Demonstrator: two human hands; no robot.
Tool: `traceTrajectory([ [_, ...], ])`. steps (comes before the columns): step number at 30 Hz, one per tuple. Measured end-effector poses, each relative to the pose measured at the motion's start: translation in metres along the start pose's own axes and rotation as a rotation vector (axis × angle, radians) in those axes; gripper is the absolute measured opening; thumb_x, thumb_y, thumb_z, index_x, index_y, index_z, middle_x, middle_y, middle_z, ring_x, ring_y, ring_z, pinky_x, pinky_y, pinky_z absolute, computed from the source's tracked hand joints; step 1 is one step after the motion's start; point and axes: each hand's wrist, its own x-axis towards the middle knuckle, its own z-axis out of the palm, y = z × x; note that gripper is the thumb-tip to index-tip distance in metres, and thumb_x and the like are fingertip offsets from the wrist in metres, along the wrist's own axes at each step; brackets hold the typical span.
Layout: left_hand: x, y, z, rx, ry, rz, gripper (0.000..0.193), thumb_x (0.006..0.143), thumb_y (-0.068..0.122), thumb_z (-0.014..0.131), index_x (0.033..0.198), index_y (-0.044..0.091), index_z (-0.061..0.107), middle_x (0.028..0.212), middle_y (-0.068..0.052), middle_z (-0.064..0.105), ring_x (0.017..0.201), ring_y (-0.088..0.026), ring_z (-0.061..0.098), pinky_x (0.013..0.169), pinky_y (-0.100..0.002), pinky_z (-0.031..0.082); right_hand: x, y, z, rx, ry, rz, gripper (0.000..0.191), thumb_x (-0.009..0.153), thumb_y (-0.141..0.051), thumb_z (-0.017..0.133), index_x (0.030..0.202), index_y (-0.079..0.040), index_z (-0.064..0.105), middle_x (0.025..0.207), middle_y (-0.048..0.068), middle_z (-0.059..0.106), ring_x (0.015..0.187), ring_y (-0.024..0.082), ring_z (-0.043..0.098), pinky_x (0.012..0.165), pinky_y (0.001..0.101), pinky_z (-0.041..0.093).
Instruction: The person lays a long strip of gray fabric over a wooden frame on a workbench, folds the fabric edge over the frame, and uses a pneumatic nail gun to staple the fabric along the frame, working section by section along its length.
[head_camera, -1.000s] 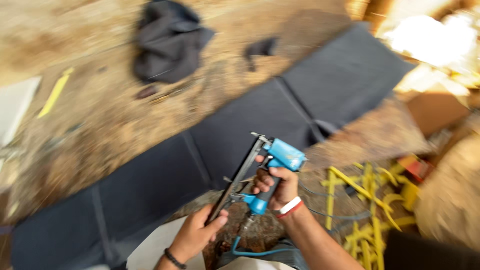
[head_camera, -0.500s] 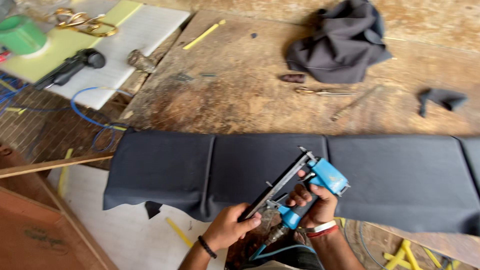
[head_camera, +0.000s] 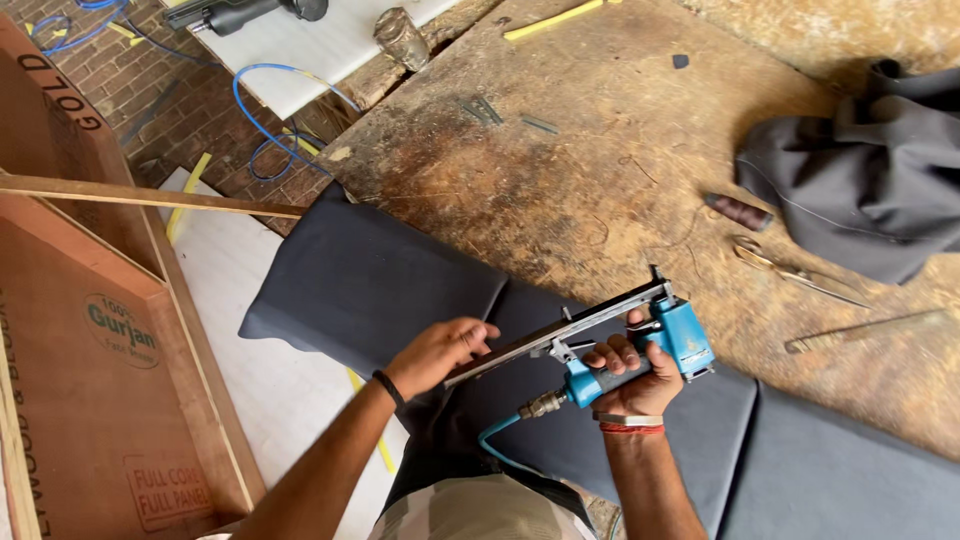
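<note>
My right hand (head_camera: 630, 375) grips the handle of a blue pneumatic staple gun (head_camera: 672, 335), held above a long dark upholstered cushion panel (head_camera: 370, 285) that lies along the near edge of a worn wooden workbench (head_camera: 560, 150). My left hand (head_camera: 440, 352) holds the end of the gun's long metal magazine (head_camera: 555, 335). A blue air hose (head_camera: 495, 440) runs from the gun's handle down toward my body.
On the bench lie a heap of dark fabric (head_camera: 860, 170), scissors (head_camera: 790, 268), a spool of dark thread (head_camera: 740, 212) and a thin metal tool (head_camera: 860, 330). Plywood boards (head_camera: 90, 340) stand at left. A white board (head_camera: 320, 45) with a black power tool (head_camera: 240, 12) lies beyond.
The view has swung left along the cushion panel and moved closer. Both hands stay on the staple gun, the left hand still at the magazine's end.
</note>
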Motion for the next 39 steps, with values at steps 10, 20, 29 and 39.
traceTrajectory([
  [10,0.205,-0.029,-0.184,0.694,0.237,0.198,0.028,0.087,0.020,0.075,0.114,0.011,0.073,0.112,-0.009,0.076,0.106,-0.025,0.072,0.090,-0.039,0.057,0.079,0.043,-0.028,0.060,0.139,-0.219,0.041,0.088,-0.025,0.074,0.126,-0.009,0.068,0.068,-0.005,0.055,0.068,0.012,0.055,0.078,0.0319,0.049],
  [20,0.435,0.032,-0.237,1.254,0.262,0.386,0.057,0.078,0.001,0.072,0.133,0.015,0.062,0.159,-0.019,0.038,0.140,-0.040,0.041,0.110,-0.051,0.040,0.084,0.115,-0.005,0.004,0.354,-0.391,0.044,0.083,-0.025,0.076,0.122,-0.008,0.067,0.064,-0.004,0.049,0.060,0.012,0.050,0.069,0.0335,0.046],
  [29,0.461,0.035,-0.233,1.221,0.131,0.036,0.025,0.101,0.014,0.067,0.125,0.014,0.068,0.124,-0.014,0.073,0.108,-0.026,0.071,0.093,-0.044,0.059,0.035,0.119,0.004,-0.012,0.486,-0.472,0.046,0.081,-0.026,0.075,0.123,-0.007,0.066,0.062,-0.003,0.048,0.060,0.013,0.048,0.069,0.0359,0.045],
  [39,0.290,0.010,-0.138,0.261,-0.373,-0.008,0.022,0.091,0.019,0.068,0.109,0.006,0.073,0.096,-0.006,0.076,0.088,-0.014,0.076,0.079,-0.034,0.065,-0.011,0.132,0.009,0.024,0.459,-0.516,0.046,0.082,-0.024,0.074,0.124,-0.006,0.066,0.062,-0.003,0.049,0.061,0.014,0.049,0.070,0.0365,0.045],
])
